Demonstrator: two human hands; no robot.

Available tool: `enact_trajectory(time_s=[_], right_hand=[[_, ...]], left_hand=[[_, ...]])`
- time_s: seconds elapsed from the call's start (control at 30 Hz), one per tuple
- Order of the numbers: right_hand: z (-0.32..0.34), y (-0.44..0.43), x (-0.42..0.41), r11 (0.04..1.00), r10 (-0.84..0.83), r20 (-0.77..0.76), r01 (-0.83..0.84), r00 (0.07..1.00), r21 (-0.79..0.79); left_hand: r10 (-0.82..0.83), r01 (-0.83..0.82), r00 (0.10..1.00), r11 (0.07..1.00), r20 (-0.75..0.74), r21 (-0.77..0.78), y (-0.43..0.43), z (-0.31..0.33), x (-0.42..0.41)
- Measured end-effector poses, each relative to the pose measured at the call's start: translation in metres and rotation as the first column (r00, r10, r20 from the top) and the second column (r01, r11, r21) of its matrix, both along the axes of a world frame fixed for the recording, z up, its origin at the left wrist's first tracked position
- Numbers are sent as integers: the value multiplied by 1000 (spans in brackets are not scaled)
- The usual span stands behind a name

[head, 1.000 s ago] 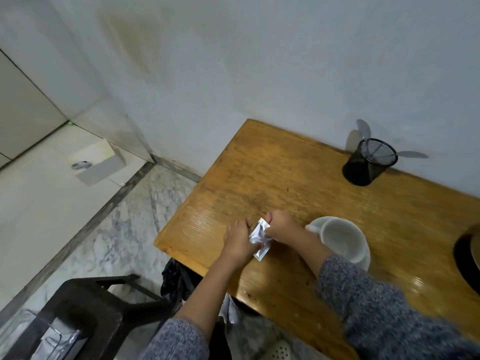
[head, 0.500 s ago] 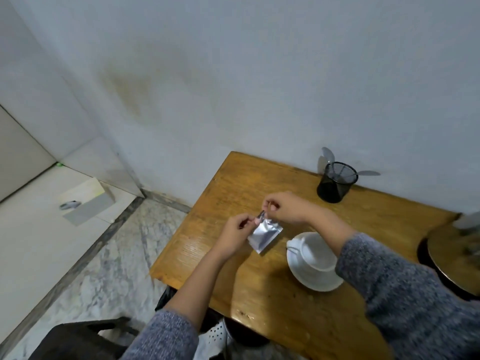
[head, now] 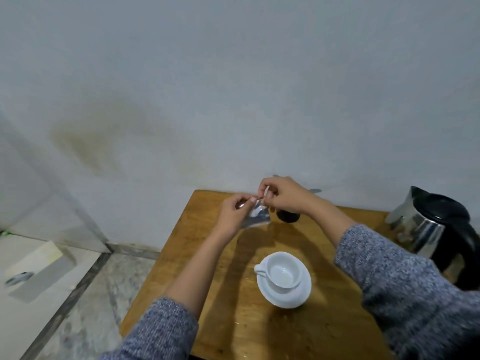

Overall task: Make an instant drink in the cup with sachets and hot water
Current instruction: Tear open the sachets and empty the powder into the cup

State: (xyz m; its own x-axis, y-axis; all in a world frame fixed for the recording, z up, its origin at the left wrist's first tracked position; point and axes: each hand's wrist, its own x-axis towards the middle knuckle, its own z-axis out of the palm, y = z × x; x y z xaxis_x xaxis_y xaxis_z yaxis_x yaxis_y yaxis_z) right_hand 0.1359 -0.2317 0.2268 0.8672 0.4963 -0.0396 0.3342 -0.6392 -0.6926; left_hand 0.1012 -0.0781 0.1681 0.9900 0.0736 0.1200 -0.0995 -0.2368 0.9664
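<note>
A silver sachet [head: 255, 216] hangs in the air above the far part of the wooden table [head: 246, 320]. My left hand [head: 233, 214] pinches its top left corner and my right hand [head: 281, 194] pinches a strip at its top right. An empty white cup [head: 283, 272] sits on a white saucer [head: 284, 294] nearer to me, below and apart from both hands. A steel kettle [head: 426, 224] with a black lid and handle stands at the right.
A black mesh holder [head: 288, 216] with spoons stands by the wall, mostly hidden behind my right wrist. The table's left edge drops to a marble floor [head: 85, 302]. A pale box [head: 36, 266] lies on the floor at the left.
Both hands have lifted the sachet up and away from me, towards the wall. The view has tilted up and the kettle has come into view at the right.
</note>
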Motion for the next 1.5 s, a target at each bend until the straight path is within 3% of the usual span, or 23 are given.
enact_trajectory(time_s=[0.23,0.47,0.67,0.8,1.03,1.23,1.37,1.5], right_hand=[[9,-14,-1,997,-70,93,66,993,44],[12,-17,-1,991,-130,85,128,988,35],[15,-17,-2,997,-67,107,70,992,-16],[13,-12,-6,996,-26,217,44,976,-83],[4,-4,-10,987,98,449,-28,888,-159],[3,5,-17,966,240,635,-114,735,-233],[10,4,-15,930,326,498,-179,804,-320],[11,13,-17,925,354,410,-249,841,-289]], left_hand=[[1,-1,999,1000,45,-3,-19,10,7],[6,-12,999,987,36,162,-31,22,4],[27,-31,999,983,27,180,-25,27,0],[-6,5,1000,980,0,200,-17,25,2],[3,-6,997,999,-79,-32,-13,21,5],[76,-102,986,979,-149,-174,-8,21,5],[177,-204,972,962,-153,-184,3,19,9],[224,-259,958,943,-179,-207,12,19,12]])
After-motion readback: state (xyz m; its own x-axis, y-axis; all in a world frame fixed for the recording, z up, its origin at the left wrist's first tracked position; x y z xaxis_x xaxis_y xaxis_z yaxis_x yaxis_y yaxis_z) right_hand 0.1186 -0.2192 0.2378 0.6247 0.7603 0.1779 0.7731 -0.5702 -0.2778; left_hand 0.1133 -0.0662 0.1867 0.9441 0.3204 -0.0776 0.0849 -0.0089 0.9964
